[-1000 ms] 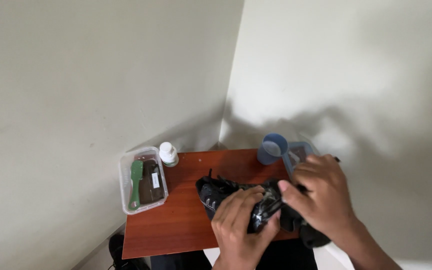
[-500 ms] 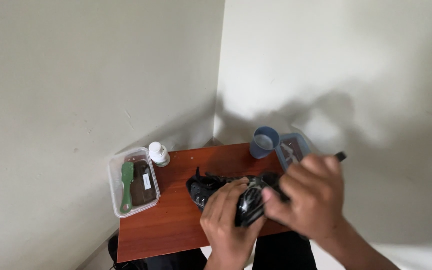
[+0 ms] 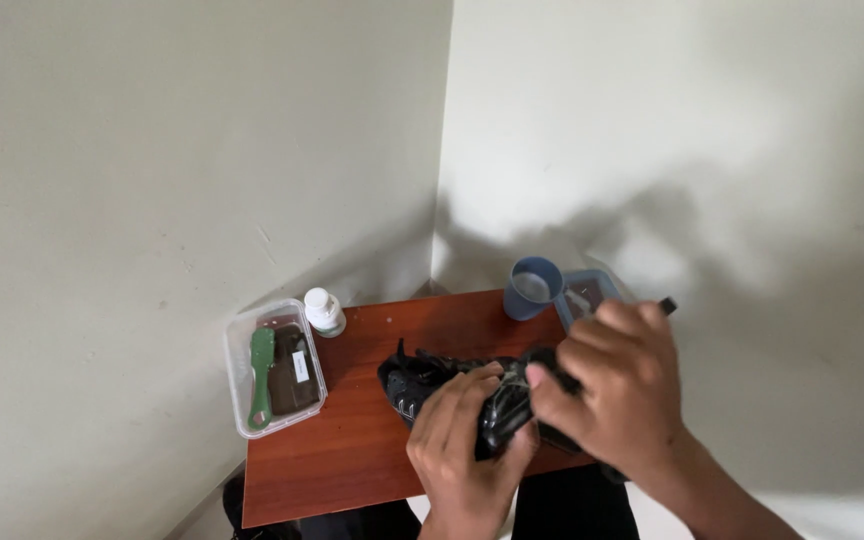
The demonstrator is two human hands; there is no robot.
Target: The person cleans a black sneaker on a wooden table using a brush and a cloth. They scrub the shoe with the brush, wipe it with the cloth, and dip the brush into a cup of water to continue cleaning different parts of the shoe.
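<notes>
A black shoe (image 3: 422,382) lies on a small reddish-brown wooden table (image 3: 352,450) set in a room corner. My left hand (image 3: 462,440) grips the shoe's shiny black heel part from the near side. My right hand (image 3: 617,390) closes over the shoe's top from the right, with something dark under its fingers that I cannot identify. The shoe's toe and laces point left and stay visible; its rear is hidden under both hands.
A clear plastic box (image 3: 274,366) with a green-handled brush and a dark block sits at the table's left edge. A small white bottle (image 3: 324,311) stands behind it. A blue cup (image 3: 535,287) and a clear lid (image 3: 584,295) stand at the back right. Walls close in behind.
Both hands stay on the shoe, shifting slightly as they work it. The camera view has drifted, so the table sits a little differently in the picture.
</notes>
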